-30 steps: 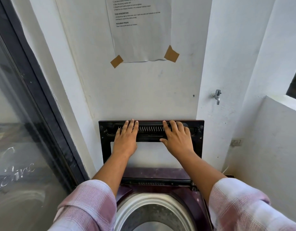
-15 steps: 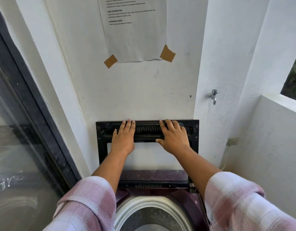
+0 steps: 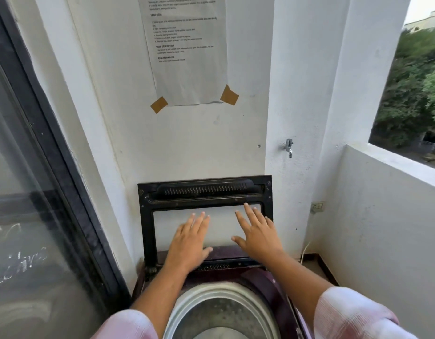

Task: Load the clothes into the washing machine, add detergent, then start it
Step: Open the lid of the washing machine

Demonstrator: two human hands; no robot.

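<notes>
The washing machine [image 3: 238, 287] stands against the white wall, its lid [image 3: 204, 192] raised upright against that wall. In front of the lid's clear panel, left hand [image 3: 187, 243] and right hand [image 3: 258, 236] hover with fingers spread flat, gripping nothing, above the bare drum [image 3: 219, 311]

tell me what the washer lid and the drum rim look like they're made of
Lid: a black frame, probably moulded plastic, judging by its ribbed handle strip and matte, scuffed look. It frames a clear pane, glass or clear plastic, since the white wall shows through it. Drum rim: a pale grey ring with a soft sheen; it could be plastic or metal.
</notes>
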